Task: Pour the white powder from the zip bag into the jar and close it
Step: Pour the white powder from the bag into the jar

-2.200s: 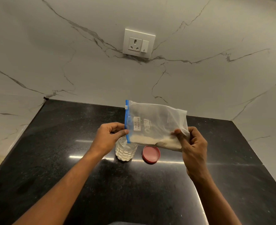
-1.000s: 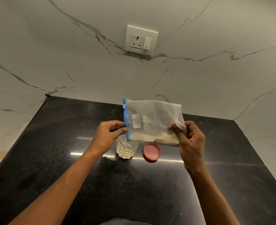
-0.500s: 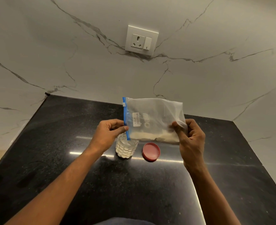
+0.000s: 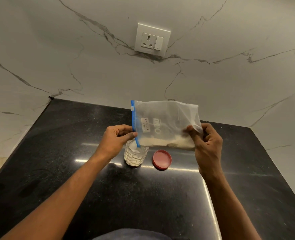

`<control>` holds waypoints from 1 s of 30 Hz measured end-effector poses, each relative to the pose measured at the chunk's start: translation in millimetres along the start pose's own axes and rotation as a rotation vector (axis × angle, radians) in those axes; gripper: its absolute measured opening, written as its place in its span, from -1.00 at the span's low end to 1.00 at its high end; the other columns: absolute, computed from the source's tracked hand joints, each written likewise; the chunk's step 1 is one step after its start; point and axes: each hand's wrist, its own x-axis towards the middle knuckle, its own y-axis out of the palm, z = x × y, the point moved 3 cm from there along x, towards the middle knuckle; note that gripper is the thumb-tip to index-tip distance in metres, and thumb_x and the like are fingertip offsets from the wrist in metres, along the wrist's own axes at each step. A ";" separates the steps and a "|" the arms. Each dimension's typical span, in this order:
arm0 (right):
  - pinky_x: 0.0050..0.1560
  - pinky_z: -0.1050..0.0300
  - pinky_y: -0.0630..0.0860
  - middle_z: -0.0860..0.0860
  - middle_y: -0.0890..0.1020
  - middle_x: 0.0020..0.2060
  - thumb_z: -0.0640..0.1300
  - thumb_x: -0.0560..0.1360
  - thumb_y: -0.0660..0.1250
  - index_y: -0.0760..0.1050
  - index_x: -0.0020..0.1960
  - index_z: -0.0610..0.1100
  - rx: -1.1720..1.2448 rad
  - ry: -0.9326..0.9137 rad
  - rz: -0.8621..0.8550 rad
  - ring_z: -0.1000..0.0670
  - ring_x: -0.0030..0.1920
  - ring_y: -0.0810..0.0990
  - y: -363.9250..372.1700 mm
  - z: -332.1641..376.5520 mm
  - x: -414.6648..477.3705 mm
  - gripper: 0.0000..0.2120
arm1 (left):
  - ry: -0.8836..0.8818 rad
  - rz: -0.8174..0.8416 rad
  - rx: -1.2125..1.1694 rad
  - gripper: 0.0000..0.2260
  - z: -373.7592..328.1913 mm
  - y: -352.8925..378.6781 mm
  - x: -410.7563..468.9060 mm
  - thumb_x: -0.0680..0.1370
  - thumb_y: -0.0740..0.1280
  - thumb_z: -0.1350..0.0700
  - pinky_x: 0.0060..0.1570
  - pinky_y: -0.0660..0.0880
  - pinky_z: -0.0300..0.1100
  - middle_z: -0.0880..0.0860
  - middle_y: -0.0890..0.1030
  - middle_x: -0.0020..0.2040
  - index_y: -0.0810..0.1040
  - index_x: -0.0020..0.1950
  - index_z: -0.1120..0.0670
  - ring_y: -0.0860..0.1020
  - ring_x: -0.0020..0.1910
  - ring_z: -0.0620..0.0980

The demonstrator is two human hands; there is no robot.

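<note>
I see left hand (image 4: pixel 114 142) and right hand (image 4: pixel 206 146) fingers pinching the translucent blue-zippered plastic bag (image 4: pixel 165 123) sideways above the open scalloped glass jar (image 4: pixel 136 155); round red lid (image 4: pixel 162 159) lies beside it on the black table (image 4: pixel 73 170).

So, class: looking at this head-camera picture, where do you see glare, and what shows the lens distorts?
Head view: bright streaks of glare cross the black counter beside the jar and lid, with another running toward the viewer by the right forearm; the counter's edges splay outward and the wall socket looks tilted, typical wide-angle distortion; the bag and both hands look sharp.
</note>
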 end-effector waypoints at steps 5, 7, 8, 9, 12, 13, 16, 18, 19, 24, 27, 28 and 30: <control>-0.08 -0.26 0.72 -0.18 0.72 -0.04 0.00 0.55 0.42 0.57 0.01 -0.03 -0.006 0.017 0.021 -0.21 -0.04 0.73 0.7 2.5 -0.2 -0.88 | 0.009 0.001 -0.001 -0.83 1.1 -0.3 2.1 0.58 0.47 0.23 -0.01 0.67 -0.31 -0.08 0.79 0.04 0.73 0.16 0.08 0.75 0.07 -0.14; -0.07 -0.32 0.70 -0.17 0.73 -0.06 0.00 0.55 0.42 0.57 0.01 -0.04 0.004 0.019 -0.012 -0.23 -0.05 0.73 -0.7 3.9 0.1 -0.87 | 0.010 0.003 0.005 -0.83 1.9 -0.1 2.9 0.58 0.48 0.22 0.00 0.67 -0.30 -0.08 0.79 0.05 0.73 0.16 0.07 0.75 0.08 -0.14; -0.06 -0.33 0.70 -0.16 0.73 -0.06 0.01 0.55 0.42 0.57 0.01 -0.04 -0.002 0.023 0.005 -0.22 -0.05 0.73 -0.6 3.9 0.1 -0.86 | 0.007 0.005 0.007 -0.83 2.9 0.0 3.0 0.58 0.48 0.22 -0.01 0.67 -0.30 -0.08 0.79 0.05 0.73 0.16 0.06 0.74 0.08 -0.14; -0.07 -0.33 0.70 -0.15 0.73 -0.06 0.01 0.54 0.42 0.58 0.00 -0.04 -0.012 0.025 0.033 -0.19 -0.05 0.73 -0.1 3.6 0.2 -0.87 | 0.004 0.006 0.009 -0.83 3.8 -0.2 3.3 0.58 0.48 0.21 -0.01 0.67 -0.30 -0.09 0.79 0.05 0.73 0.15 0.04 0.74 0.08 -0.14; -0.08 -0.33 0.70 -0.13 0.75 -0.09 -0.01 0.56 0.44 0.60 -0.01 -0.03 -0.007 0.019 0.025 -0.18 -0.06 0.75 -2.1 3.1 1.5 -0.90 | 0.005 0.005 0.015 -0.83 4.1 -0.7 4.2 0.59 0.48 0.21 -0.02 0.67 -0.31 -0.11 0.79 0.04 0.73 0.15 0.02 0.74 0.08 -0.15; -0.08 -0.33 0.70 -0.13 0.75 -0.10 -0.02 0.56 0.44 0.60 -0.01 -0.03 -0.005 0.018 0.014 -0.18 -0.07 0.75 -3.2 2.8 2.5 -0.91 | 0.007 0.007 0.011 -0.83 4.7 -0.9 4.0 0.59 0.48 0.21 -0.03 0.67 -0.32 -0.12 0.79 0.04 0.73 0.14 0.01 0.74 0.08 -0.15; -0.08 -0.21 0.73 -0.11 0.76 -0.11 -0.03 0.56 0.44 0.60 -0.01 -0.03 -0.036 0.008 0.055 -0.13 -0.09 0.76 -1.2 1.8 2.8 -0.92 | 0.006 0.010 0.006 -0.83 5.2 -1.6 2.9 0.59 0.48 0.21 -0.06 0.65 -0.36 -0.17 0.78 0.02 0.73 0.10 -0.04 0.74 0.06 -0.19; -0.10 -0.15 0.74 -0.10 0.76 -0.12 -0.05 0.58 0.44 0.60 0.00 -0.05 -0.014 0.012 0.028 -0.11 -0.11 0.77 -2.2 1.0 3.4 -0.92 | 0.004 0.009 0.005 -0.83 5.7 -1.4 3.7 0.59 0.47 0.21 -0.03 0.67 -0.32 -0.15 0.78 0.04 0.73 0.10 -0.04 0.74 0.07 -0.17; -0.11 -0.13 0.74 -0.10 0.76 -0.12 -0.06 0.59 0.44 0.60 0.01 -0.06 -0.002 0.019 0.017 -0.10 -0.11 0.77 -3.1 0.3 4.3 -0.92 | 0.004 0.011 0.004 -0.83 6.5 -1.5 3.7 0.59 0.47 0.21 -0.01 0.67 -0.30 -0.13 0.78 0.05 0.73 0.11 -0.03 0.74 0.08 -0.16; -0.13 0.02 0.74 -0.06 0.77 -0.11 -0.05 0.58 0.44 0.62 -0.01 -0.01 0.001 0.019 0.053 -0.08 -0.11 0.77 -4.4 0.5 5.2 -0.96 | 0.006 0.017 -0.007 -0.84 6.1 -0.6 3.7 0.58 0.48 0.20 -0.01 0.65 -0.34 -0.12 0.79 0.04 0.73 0.09 -0.04 0.74 0.08 -0.15; -0.13 0.06 0.73 -0.02 0.76 -0.11 -0.05 0.57 0.44 0.61 -0.01 0.00 -0.016 0.017 0.074 -0.04 -0.12 0.77 -3.6 2.0 6.3 -0.96 | -0.004 0.018 -0.016 -0.84 6.4 0.8 4.3 0.58 0.48 0.20 -0.04 0.65 -0.36 -0.12 0.79 0.04 0.73 0.10 -0.03 0.74 0.07 -0.15; -0.13 0.07 0.72 -0.01 0.77 -0.11 -0.05 0.57 0.44 0.61 -0.01 0.00 -0.030 0.012 0.084 -0.03 -0.12 0.77 -3.1 1.9 6.3 -0.96 | -0.007 0.018 -0.017 -0.84 5.7 1.0 4.5 0.58 0.48 0.20 -0.05 0.64 -0.36 -0.12 0.78 0.03 0.73 0.09 -0.03 0.74 0.07 -0.15; -0.13 0.03 0.73 -0.05 0.77 -0.11 -0.08 0.59 0.44 0.61 0.00 -0.03 -0.017 0.015 0.049 -0.08 -0.11 0.77 -4.5 1.9 7.1 -0.97 | -0.001 0.024 -0.020 -0.84 4.2 2.2 4.7 0.59 0.48 0.21 -0.06 0.64 -0.38 -0.13 0.78 0.03 0.73 0.10 -0.03 0.74 0.07 -0.16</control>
